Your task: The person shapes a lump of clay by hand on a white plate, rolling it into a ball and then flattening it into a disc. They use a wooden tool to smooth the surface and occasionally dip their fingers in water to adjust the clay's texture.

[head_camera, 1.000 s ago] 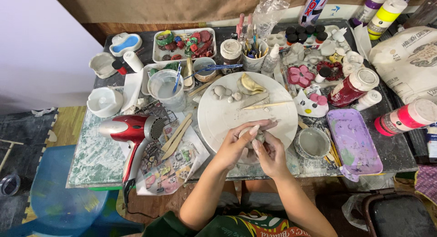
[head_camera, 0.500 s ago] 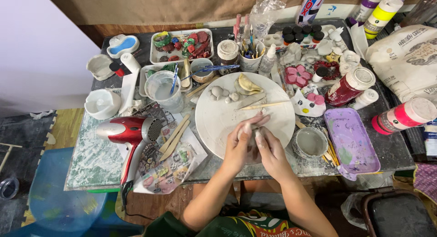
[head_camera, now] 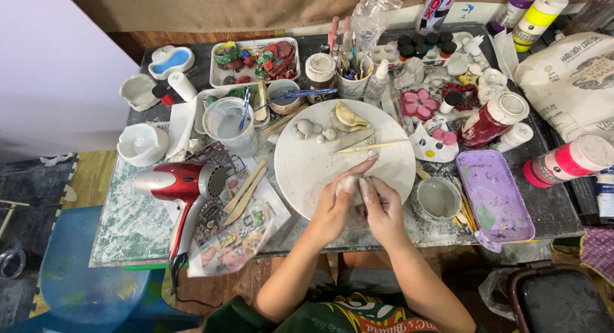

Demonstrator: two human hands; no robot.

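Note:
Both of my hands meet over the near edge of a round white board (head_camera: 307,160) on the worktable. My left hand (head_camera: 336,205) and my right hand (head_camera: 384,208) press together around a small lump of pale clay (head_camera: 351,183), which shows only between the fingers. On the board's far side lie several small clay balls (head_camera: 307,126), a folded yellowish clay piece (head_camera: 348,116) and a thin wooden tool (head_camera: 371,146).
A red hair dryer (head_camera: 179,183) lies left of the board beside wooden sticks (head_camera: 243,191). A water cup (head_camera: 229,124), paint trays, brush pots and bottles crowd the far side. A purple tray (head_camera: 492,192) and a small grey bowl (head_camera: 437,197) sit to the right.
My hands stay closed together on the clay at the board's near edge, with the fingers shifting slightly around it. The view has drifted a little.

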